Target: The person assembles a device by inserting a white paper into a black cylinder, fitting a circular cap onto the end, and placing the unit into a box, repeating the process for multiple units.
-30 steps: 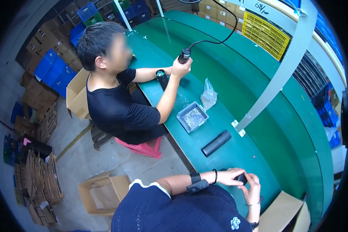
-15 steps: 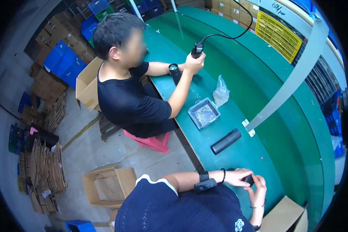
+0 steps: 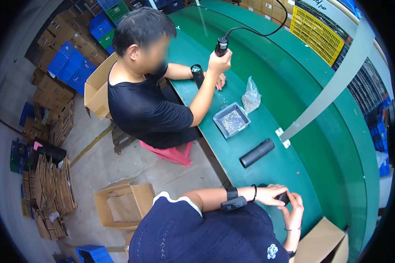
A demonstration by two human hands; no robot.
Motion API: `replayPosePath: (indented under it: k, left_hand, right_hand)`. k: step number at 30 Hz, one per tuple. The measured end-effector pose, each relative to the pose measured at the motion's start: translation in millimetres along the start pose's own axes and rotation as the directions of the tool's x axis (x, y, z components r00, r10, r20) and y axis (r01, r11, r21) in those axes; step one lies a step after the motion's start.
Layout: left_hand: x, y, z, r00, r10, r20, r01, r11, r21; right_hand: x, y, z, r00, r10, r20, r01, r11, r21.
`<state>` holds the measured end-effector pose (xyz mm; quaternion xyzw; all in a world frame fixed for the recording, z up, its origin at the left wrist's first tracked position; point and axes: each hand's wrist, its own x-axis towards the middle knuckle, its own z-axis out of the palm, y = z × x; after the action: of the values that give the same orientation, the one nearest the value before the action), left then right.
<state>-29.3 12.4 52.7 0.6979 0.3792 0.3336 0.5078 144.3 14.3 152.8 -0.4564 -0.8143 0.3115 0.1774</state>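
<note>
My left hand (image 3: 271, 194) and my right hand (image 3: 294, 212) meet over the table's near edge, both closed on a small black part (image 3: 283, 198). Fingers cover much of it, so its exact kind does not show. Just beyond them lies a black ribbed cylinder (image 3: 256, 153) on its side on the green table (image 3: 289, 168). Partly behind my left wrist, another dark piece (image 3: 262, 185) peeks out. Farther left, a seated co-worker grips a corded electric screwdriver (image 3: 221, 46) in one hand, beside an upright black cylinder (image 3: 198, 75).
A grey tray (image 3: 224, 130) of small metal pieces and a clear bag (image 3: 251, 101) of similar pieces stand between me and the co-worker. A pale upright strip (image 3: 329, 87) rises from the table. An open cardboard box (image 3: 322, 239) sits by my right arm.
The co-worker's head has shifted right, and their other hand now shows beside the upright cylinder. My hands have barely moved and still hold the black part.
</note>
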Motion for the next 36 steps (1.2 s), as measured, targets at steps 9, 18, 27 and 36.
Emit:
replayPosePath:
  k: [9,18,27,36]
  left_hand:
    - [9,-1,-19,0.992,0.086,-0.088,-0.083,0.996,0.031]
    - [2,-7,-5,0.998,-0.012,-0.058,0.011,1.0,-0.017]
    - [-2,-4,0,0.997,-0.019,-0.079,0.022,0.999,0.034]
    - [2,-4,-3,0.997,-0.04,-0.059,0.043,0.998,0.043]
  right_hand:
    - [12,19,3,0.999,-0.044,-0.001,0.044,0.999,0.005]
    - [7,17,6,0.998,0.03,-0.053,-0.026,0.997,0.075]
    - [5,16,6,0.997,0.042,-0.059,-0.04,0.999,0.025]
    - [7,21,6,0.998,0.046,-0.052,-0.043,0.997,0.062]
